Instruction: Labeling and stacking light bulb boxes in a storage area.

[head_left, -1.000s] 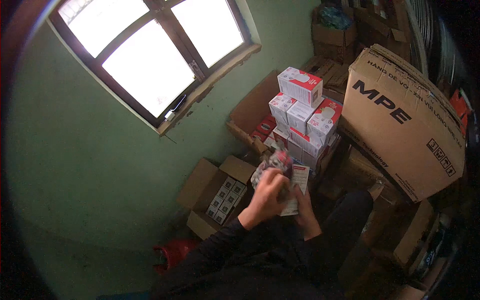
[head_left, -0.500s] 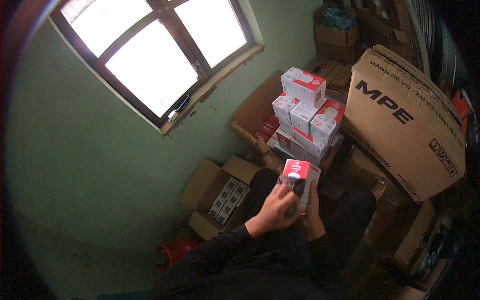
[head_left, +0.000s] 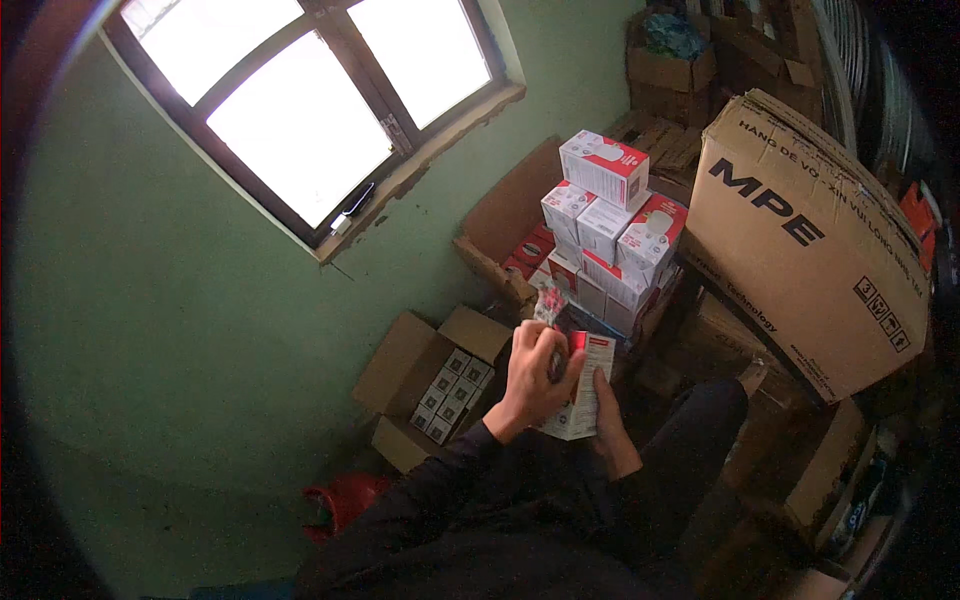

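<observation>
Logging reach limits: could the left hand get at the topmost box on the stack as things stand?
Probably yes, with a stretch: nothing covers the topmost box, and the space above the stack looks free. But the left hand holds a bunched cloth, which would likely need releasing first.

The dim green wall [head_left: 200, 330] surrounds a dark-framed window [head_left: 350, 75] glowing white; its sill [head_left: 420, 168] looks chipped.

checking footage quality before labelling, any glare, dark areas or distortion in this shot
Head view: the window blown out to white; head view: corners near black, dark clothing losing detail; head view: the large carton looking slightly bowed; head view: fine print on the held box too soft to read.
</observation>
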Motion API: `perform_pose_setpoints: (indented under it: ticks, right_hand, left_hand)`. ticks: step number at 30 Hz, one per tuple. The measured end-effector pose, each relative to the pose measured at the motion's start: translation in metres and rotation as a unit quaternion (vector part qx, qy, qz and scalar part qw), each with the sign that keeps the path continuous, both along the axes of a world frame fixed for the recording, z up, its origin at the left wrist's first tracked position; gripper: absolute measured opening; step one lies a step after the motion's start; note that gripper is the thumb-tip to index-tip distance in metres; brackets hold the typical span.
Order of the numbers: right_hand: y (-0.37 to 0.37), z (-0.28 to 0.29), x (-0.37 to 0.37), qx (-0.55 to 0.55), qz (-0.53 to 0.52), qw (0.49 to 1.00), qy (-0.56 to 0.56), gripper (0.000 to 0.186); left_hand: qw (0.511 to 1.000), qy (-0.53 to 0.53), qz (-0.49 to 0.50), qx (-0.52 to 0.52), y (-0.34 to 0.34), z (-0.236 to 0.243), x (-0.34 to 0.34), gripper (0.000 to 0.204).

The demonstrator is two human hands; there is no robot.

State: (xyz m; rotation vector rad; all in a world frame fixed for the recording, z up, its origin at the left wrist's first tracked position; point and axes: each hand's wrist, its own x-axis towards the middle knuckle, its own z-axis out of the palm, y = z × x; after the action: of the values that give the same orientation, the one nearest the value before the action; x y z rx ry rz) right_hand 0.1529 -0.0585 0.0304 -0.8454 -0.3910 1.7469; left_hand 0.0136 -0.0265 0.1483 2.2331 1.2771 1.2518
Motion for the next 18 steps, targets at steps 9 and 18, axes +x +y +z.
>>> perform_pose_setpoints:
  ticks: [9,18]
  right_hand:
    - [0.003,0.005,0.007,0.050,-0.042,0.994,0.090,0.055]
    - [0.006,0.017,0.007,0.075,-0.045,0.993,0.077,0.059]
  left_hand:
    - [0.972,0.032,-0.230,0.046,-0.015,-0.007,-0.007,0.034]
    - [0.973,0.080,-0.210,0.057,-0.016,-0.008,0.002,0.034]
